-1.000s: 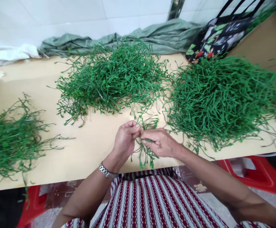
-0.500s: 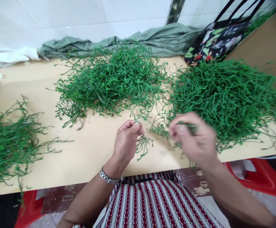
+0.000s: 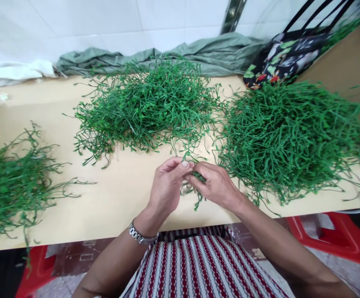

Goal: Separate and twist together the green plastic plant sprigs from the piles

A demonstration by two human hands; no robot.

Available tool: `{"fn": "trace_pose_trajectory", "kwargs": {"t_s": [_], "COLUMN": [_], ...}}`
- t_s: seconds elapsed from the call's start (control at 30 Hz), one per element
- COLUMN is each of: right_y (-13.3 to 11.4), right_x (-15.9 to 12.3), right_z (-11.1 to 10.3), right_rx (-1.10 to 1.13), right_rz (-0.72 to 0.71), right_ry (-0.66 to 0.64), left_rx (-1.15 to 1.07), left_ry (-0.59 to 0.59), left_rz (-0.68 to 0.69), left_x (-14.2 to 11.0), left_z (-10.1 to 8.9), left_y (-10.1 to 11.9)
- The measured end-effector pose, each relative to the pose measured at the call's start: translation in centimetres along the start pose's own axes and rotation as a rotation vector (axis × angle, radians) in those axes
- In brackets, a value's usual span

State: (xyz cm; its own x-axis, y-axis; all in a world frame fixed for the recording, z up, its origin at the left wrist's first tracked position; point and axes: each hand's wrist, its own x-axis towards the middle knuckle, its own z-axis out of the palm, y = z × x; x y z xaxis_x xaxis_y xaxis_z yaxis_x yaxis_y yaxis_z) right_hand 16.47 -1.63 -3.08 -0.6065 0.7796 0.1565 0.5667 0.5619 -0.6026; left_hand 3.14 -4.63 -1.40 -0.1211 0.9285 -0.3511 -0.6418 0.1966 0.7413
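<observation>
My left hand point(image 3: 166, 184), with a metal watch point(image 3: 138, 233) on its wrist, pinches a thin green stem point(image 3: 186, 155) between thumb and forefinger. Fingertip to fingertip with it, my right hand point(image 3: 219, 184) is closed on several green stems point(image 3: 198, 177), part of which show under its fingers. Stem ends dangle below both hands, just above the table. Whether the stems are plastic or real I cannot tell for sure. The exact spot where the fingers meet is partly hidden.
Loose green stems lie in a middle pile point(image 3: 149, 107), a right pile point(image 3: 291, 136) and a left pile point(image 3: 9, 186) on the pale table point(image 3: 105, 211). Behind are a green cloth point(image 3: 229, 51), a floral bag point(image 3: 287, 58) and a cardboard box point(image 3: 344, 58). Red stools point(image 3: 338, 236) stand below.
My right hand has moved left from beside the right pile, carrying green stems, and now meets my left hand. The left hand has stayed nearly in place, still pinching.
</observation>
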Motion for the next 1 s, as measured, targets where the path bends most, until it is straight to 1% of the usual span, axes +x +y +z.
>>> {"fn": "trace_pose_trajectory", "kwargs": {"t_s": [0.1, 0.17, 0.3, 0.37, 0.43, 0.5, 0.6, 0.67, 0.73, 0.9, 1.0], "right_y": [0.0, 0.1, 0.2, 0.1, 0.0, -0.1, -0.3, -0.3, -0.2, -0.2, -0.3], "right_x": [0.0, 0.1, 0.2, 0.2, 0.2, 0.2, 0.2, 0.2, 0.3, 0.3, 0.3], "right_z": [-0.7, -1.2, -1.4, -1.4, -1.3, -1.4, -1.7, -1.8, -1.8, -1.2, -1.0], "right_rx": [0.097, 0.159, 0.24, 0.256, 0.275, 0.289, 0.267, 0.238, 0.223, 0.224, 0.21], "right_rz": [-0.056, -0.109, -0.179, -0.183, -0.185, -0.177, -0.155, -0.154, -0.171, -0.2, -0.2], "right_ry": [-0.062, -0.077, -0.041, -0.022, -0.026, -0.032, -0.038, -0.04, -0.031, 0.023, 0.074], "left_rx": [0.062, 0.131, 0.257, 0.269, 0.273, 0.328, 0.463, 0.541, 0.597, 0.681, 0.79], "left_ry": [-0.021, -0.068, -0.23, -0.274, -0.245, -0.182, -0.075, -0.045, -0.067, -0.208, -0.237], "left_rz": [0.055, 0.067, 0.008, -0.003, 0.022, 0.076, 0.218, 0.291, 0.299, 0.207, 0.206], "left_x": [0.0, 0.0, -0.3, -0.5, -0.6, -0.7, -0.7, -0.7, -0.8, -0.8, -0.8], "left_z": [-0.6, -1.1, -1.7, -1.8, -1.9, -1.9, -2.0, -2.1, -2.1, -2.2, -2.3], "left_y": [0.4, 0.5, 0.5, 0.3, 0.1, 0.0, 0.0, 0.2, 0.5, 0.9, 0.8]}}
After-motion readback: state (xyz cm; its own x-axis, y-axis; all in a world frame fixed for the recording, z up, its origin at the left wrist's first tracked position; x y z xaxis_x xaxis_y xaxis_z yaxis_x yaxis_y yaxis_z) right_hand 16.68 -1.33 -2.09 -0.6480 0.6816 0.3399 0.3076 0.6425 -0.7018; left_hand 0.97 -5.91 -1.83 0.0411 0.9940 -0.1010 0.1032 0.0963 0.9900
